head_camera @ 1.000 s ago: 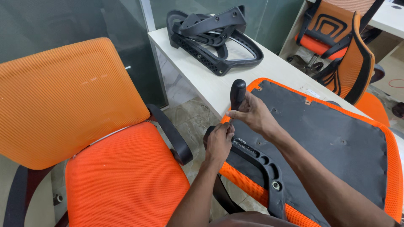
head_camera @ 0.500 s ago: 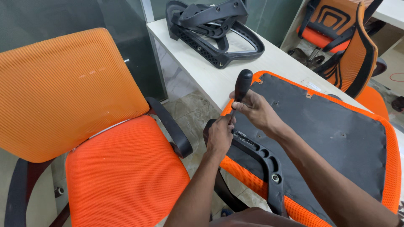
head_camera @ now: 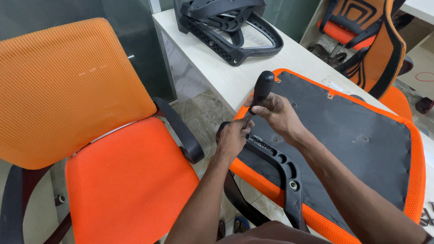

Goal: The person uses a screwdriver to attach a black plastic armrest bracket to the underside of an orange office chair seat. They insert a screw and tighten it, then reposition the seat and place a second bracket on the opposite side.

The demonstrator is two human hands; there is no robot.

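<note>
My right hand (head_camera: 271,115) grips the black-handled screwdriver (head_camera: 261,92) upright; my left hand (head_camera: 233,138) pinches its shaft, steadying the tip on the black plastic armrest bracket (head_camera: 282,174).

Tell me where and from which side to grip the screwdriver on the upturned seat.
Grip the black handle, coming from the right as the right hand does. It stands nearly upright and bare at the top, while the left hand covers the shaft at the armrest bracket.

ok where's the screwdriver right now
In the head view the screwdriver stands near centre, gripped by the right hand, tip down by the left hand at the upturned seat's black armrest bracket.
</note>
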